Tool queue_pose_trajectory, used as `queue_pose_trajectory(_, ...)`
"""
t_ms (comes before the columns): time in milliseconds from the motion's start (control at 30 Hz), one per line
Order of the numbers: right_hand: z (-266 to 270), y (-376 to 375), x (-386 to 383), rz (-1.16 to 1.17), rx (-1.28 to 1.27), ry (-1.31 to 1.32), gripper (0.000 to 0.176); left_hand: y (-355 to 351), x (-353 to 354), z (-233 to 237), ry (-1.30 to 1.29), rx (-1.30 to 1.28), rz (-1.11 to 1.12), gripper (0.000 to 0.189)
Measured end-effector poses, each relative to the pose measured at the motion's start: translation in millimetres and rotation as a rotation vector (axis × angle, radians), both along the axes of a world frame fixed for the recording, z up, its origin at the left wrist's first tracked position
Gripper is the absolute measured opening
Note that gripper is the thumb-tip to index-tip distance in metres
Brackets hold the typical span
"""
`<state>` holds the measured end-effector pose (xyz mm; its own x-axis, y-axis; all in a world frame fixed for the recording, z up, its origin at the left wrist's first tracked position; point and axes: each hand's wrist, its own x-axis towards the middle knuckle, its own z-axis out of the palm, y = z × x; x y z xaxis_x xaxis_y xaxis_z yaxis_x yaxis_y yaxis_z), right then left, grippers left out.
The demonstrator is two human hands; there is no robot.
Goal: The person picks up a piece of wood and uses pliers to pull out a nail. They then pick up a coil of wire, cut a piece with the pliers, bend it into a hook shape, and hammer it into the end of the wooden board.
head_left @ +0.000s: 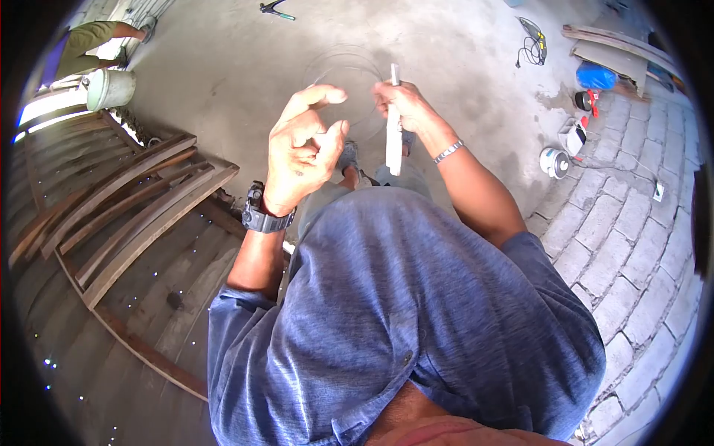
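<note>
My right hand [404,106] is closed around a long, narrow white strip [394,145], which runs from above the fingers down toward my lap and looks wider at its lower end. My left hand [301,145], with a dark watch on the wrist, is raised beside it. Its thumb and forefinger stand apart with a gap between them, the other fingers curl inward, and nothing shows in it. Thin loops of wire [343,53] overlap the space between and beyond both hands, and their near side passes close to my right fingertips.
Pliers [277,10] lie on the concrete floor ahead. At right are a corded power tool [532,41], a blue bundle [595,76] and a small white tub [554,162] by a block wall [617,245]. A bucket [111,89], another person's leg [126,31] and wooden framing [149,223] are left.
</note>
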<state>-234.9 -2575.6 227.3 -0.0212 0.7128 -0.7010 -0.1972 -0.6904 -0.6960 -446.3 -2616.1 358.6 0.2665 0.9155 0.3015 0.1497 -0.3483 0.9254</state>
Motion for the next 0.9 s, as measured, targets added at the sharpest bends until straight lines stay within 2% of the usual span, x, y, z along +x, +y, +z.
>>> queue_pose_trajectory(67, 1.1, 4.0, -16.5, 0.082, -0.031, 0.016, 0.017, 7.3, 3.8, 3.6, 0.014, 0.05, -0.028, 0.034)
queue_pose_trajectory(200, 9.9, 12.0, -36.1, 0.162, -0.041, 0.025, 0.02, 19.6, 6.2, 8.6, -0.051, -0.047, -0.092, 0.031)
queue_pose_trajectory(267, 0.5, 14.4, -38.2, 0.177, -0.003, 0.076, 0.021, 26.1, 5.9, 5.6, -0.231, -0.135, -0.15, 0.027)
queue_pose_trajectory(300, -3.7, 16.2, -38.9, 0.191, -0.026, 0.039, 0.021, 28.8, 5.7, 6.7, -0.229, -0.129, -0.147, 0.027)
queue_pose_trajectory(400, -1.8, 17.1, -39.2, 0.213, -0.049, -0.002, 0.021, 35.9, 4.6, 12.2, -0.48, -0.316, -0.207, 0.011)
queue_pose_trajectory(433, -0.8, 14.8, -38.8, 0.215, -0.058, -0.004, 0.022, 38.1, 0.6, 13.5, -0.472, -0.367, -0.272, 0.02)
queue_pose_trajectory(467, -0.1, 14.4, -39.6, 0.229, -0.052, 0.003, 0.022, 41.7, -3.1, 12.8, -0.466, -0.359, -0.259, 0.02)
queue_pose_trajectory(567, -7.2, 7.6, -34.8, 0.256, -0.092, -0.004, 0.026, 46.1, -3.2, 12.2, -0.197, -0.353, -0.278, 0.029)
queue_pose_trajectory(700, -9.1, 6.2, -26.8, 0.288, -0.082, -0.093, 0.026, 62.3, -6.6, 2.2, -0.15, -0.282, -0.165, 0.025)
queue_pose_trajectory(767, 1.5, 11.0, -22.5, 0.256, 0.112, -0.367, 0.028, 70.4, -9.7, 3.9, -0.153, -0.287, -0.099, 0.024)
queue_pose_trajectory(867, 53.3, 16.5, -12.5, 0.304, 0.521, -0.38, 0.033, 85.2, -6.4, -1.8, -0.179, -0.295, 0.032, 0.022)
queue_pose_trajectory(900, 73.3, 19.7, -18.5, 0.325, 0.624, -0.375, 0.035, 91.7, -5.8, -4.9, -0.244, -0.325, 0.141, 0.021)
